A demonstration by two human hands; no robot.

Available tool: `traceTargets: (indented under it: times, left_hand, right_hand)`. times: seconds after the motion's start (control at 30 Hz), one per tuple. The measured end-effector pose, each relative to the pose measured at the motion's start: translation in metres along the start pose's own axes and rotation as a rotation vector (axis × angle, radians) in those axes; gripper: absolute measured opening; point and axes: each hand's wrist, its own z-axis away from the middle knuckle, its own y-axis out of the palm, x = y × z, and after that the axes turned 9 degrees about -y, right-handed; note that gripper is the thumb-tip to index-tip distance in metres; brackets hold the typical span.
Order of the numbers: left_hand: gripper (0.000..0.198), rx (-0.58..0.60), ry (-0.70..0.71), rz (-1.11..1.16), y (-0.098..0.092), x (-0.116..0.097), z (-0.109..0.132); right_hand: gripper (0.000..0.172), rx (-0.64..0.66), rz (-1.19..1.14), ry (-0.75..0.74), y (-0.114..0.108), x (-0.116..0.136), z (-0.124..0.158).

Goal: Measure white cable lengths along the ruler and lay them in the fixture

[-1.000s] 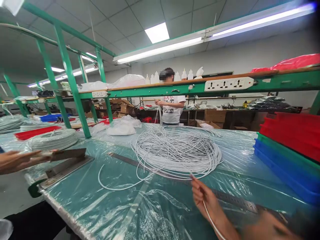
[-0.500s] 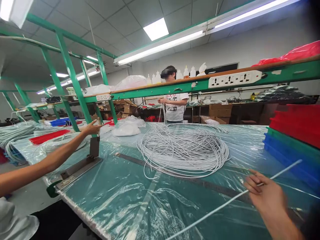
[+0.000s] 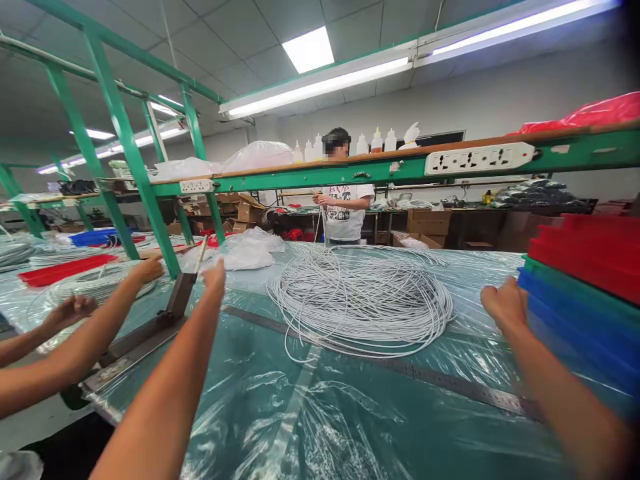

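Reaching forward, the left hand (image 3: pixel 216 273) is just beside the raised cutter lever (image 3: pixel 183 293), and a co-worker's hand (image 3: pixel 147 270) is close to it too. I cannot tell the left grip. The right hand (image 3: pixel 504 303) is curled closed near the blue trays (image 3: pixel 575 320), with no wire visible in it. The wire coil (image 3: pixel 360 300) lies between both hands on the desk (image 3: pixel 350 413). I think fingers could be pinched if the lever drops, and loose loops may snag on the wrinkled plastic film. Green racks (image 3: pixel 125 147) and ceiling lamps fill the workshop, and another person (image 3: pixel 345 207) stands behind.

Left hand (image 3: pixel 215 275) outstretched, right hand (image 3: pixel 503 305) curled
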Motion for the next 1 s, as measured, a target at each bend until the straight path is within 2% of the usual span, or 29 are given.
traceTargets:
  times: [0.07,0.1,0.17,0.2,0.27,0.3,0.33,0.4,0.43,0.5,0.57,0.67,0.77,0.87,0.9,1.0]
  left_hand:
    - [0.045,0.093,0.090,-0.026,0.025,-0.011,0.011]
    - [0.051,0.160,0.169,-0.034,0.036,-0.015,0.027]
    - [0.061,0.327,0.371,-0.045,0.048,-0.015,0.076]
    - [0.061,0.417,0.466,-0.050,0.047,-0.010,0.107]
    - [0.056,0.556,0.636,-0.063,0.030,0.010,0.170]
    - [0.057,0.634,0.754,-0.088,0.017,0.024,0.198]
    - [0.055,0.686,0.814,-0.120,0.002,0.039,0.222]
    - [0.053,0.701,0.856,-0.188,-0.031,0.071,0.252]
    - [0.051,0.665,0.843,-0.214,-0.047,0.085,0.259]
    - [0.045,0.529,0.804,-0.251,-0.080,0.106,0.260]
    - [0.037,0.338,0.788,-0.273,-0.112,0.112,0.252]
    - [0.030,0.104,0.835,-0.346,-0.152,0.093,0.234]
    - [0.035,0.014,0.939,-0.505,-0.169,0.063,0.217]
    - [0.041,0.061,1.069,-0.666,-0.162,0.049,0.205]
    - [0.040,0.137,1.115,-0.702,-0.158,0.048,0.203]
    - [0.037,0.492,1.170,-0.725,-0.151,0.052,0.207]
  right_hand:
    - [0.041,0.039,0.068,-0.078,0.010,0.012,-0.002]
    - [0.044,0.096,0.077,-0.140,0.015,0.017,0.005]
    - [0.047,0.238,0.067,-0.266,0.023,0.024,0.036]
    - [0.046,0.289,0.050,-0.306,0.027,0.025,0.058]
    - [0.042,0.371,-0.001,-0.370,0.035,0.022,0.107]
    - [0.040,0.408,-0.025,-0.403,0.039,0.019,0.131]
    - [0.038,0.437,-0.035,-0.421,0.042,0.015,0.155]
    - [0.034,0.497,-0.031,-0.443,0.047,0.007,0.194]
    - [0.032,0.546,-0.028,-0.461,0.048,0.003,0.209]
    - [0.031,0.671,-0.042,-0.486,0.049,-0.002,0.229]
    - [0.033,0.768,-0.083,-0.473,0.050,-0.003,0.237]
    - [0.035,0.807,-0.132,-0.456,0.052,-0.001,0.241]
    - [0.034,0.815,-0.156,-0.489,0.052,0.002,0.243]
    - [0.036,0.806,-0.184,-0.493,0.051,0.003,0.245]
    - [0.036,0.806,-0.193,-0.490,0.051,0.003,0.246]
    - [0.036,0.801,-0.212,-0.474,0.051,0.005,0.246]
